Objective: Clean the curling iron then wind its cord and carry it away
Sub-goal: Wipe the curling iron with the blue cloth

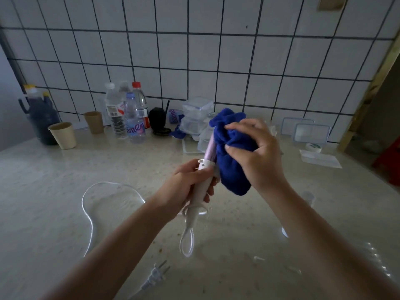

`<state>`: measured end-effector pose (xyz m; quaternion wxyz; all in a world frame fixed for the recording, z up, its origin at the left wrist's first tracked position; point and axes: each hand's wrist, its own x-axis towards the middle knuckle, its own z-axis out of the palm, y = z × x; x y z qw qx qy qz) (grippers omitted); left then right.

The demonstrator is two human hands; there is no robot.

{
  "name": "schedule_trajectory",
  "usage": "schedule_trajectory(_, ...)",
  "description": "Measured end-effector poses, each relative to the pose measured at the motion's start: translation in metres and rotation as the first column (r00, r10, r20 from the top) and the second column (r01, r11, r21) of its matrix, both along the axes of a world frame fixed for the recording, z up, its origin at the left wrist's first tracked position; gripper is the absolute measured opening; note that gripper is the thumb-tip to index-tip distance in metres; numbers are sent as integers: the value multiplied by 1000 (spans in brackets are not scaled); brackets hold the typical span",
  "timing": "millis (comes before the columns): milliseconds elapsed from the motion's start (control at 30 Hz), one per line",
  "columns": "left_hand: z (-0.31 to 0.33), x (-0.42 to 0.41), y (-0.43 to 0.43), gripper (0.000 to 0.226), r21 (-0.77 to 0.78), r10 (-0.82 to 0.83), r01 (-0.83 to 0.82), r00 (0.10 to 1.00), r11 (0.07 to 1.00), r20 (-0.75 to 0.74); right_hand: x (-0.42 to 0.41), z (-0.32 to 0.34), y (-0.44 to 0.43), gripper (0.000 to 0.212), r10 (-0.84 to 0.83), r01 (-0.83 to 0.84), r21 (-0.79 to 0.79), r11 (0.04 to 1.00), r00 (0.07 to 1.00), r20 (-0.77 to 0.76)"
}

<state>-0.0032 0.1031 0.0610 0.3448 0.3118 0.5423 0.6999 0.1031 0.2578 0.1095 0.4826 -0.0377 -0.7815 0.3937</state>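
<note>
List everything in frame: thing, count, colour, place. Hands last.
curling iron: 1, white handle with lilac barrel, held up over the counter
cloth: 1, blue, bunched around the barrel
cord: 1, white, looped loose on the counter, left of centre
plug: 1, white, lying on the counter at near edge
paper cups: 2, tan, back left
water bottles: about 4, clear, against the wall
dark jug: 1, dark blue, far left
plastic containers: several, clear, stacked at back centre
container lids: 2, clear, leaning on the wall at right
counter: 1, pale speckled
left hand: grips the handle
right hand: squeezes the cloth
</note>
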Motion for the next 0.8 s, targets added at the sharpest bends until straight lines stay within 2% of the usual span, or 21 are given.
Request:
schedule_trajectory(100,0,-6,-1,32,31,65,-66,997,997,29,-4,-9,-20,47,135,-139,43,989,987,89)
schedule_trajectory(167,1,-10,-4,29,28,57,-58,998,998,22,-6,-13,-25,46,153,-161,62,985,982,111)
schedule_trajectory(300,4,-3,-5,25,63,54,-63,990,996,129,-4,-6,-14,44,39,-39,24,999,999,35)
schedule_trajectory(400,6,0,-7,36,-45,-29,37,985,998,172,0,-1,-1,44,-60,60,13,998,998,-18)
schedule_trajectory(500,5,-3,-6,38,-144,-9,28,992,989,125,0,-2,-2,43,-32,32,19,999,999,-2)
schedule_trajectory(667,7,-14,-10,27,-57,-41,51,986,997,164,-8,-15,-29,48,162,-168,51,984,982,99)
schedule_trajectory(800,7,-13,-10,23,35,-111,107,982,994,150,-5,-9,-19,47,55,-56,31,998,998,27)
